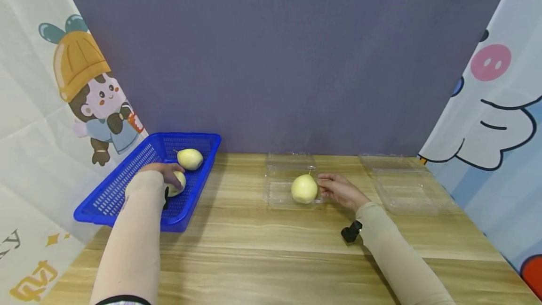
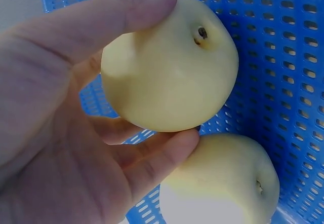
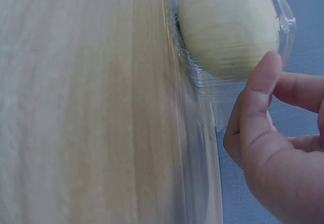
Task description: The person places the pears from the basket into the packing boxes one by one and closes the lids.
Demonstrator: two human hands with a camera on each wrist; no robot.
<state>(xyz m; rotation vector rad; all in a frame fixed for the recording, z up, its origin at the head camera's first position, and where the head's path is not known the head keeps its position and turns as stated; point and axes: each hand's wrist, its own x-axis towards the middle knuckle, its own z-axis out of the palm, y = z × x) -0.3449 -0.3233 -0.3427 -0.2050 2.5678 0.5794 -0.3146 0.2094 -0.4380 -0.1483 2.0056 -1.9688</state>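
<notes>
Inside the blue basket (image 1: 199, 189), my left hand (image 1: 167, 171) grips a pale yellow pear (image 2: 172, 77), thumb on one side and fingers curled round the other. A second pear (image 1: 190, 159) lies beside it in the basket; its round end also shows in the left wrist view. At the middle of the table, a third pear (image 1: 304, 189) sits in an open clear plastic box (image 1: 277, 193). My right hand (image 1: 340, 191) pinches that box at its right edge, thumb and fingertips at the rim close to the pear.
Another clear plastic box (image 1: 406, 192) lies on the wooden table (image 1: 262, 258) at the right, its lid part folded back. A grey panel (image 1: 275, 60) stands behind the table, and printed cloths hang on both sides.
</notes>
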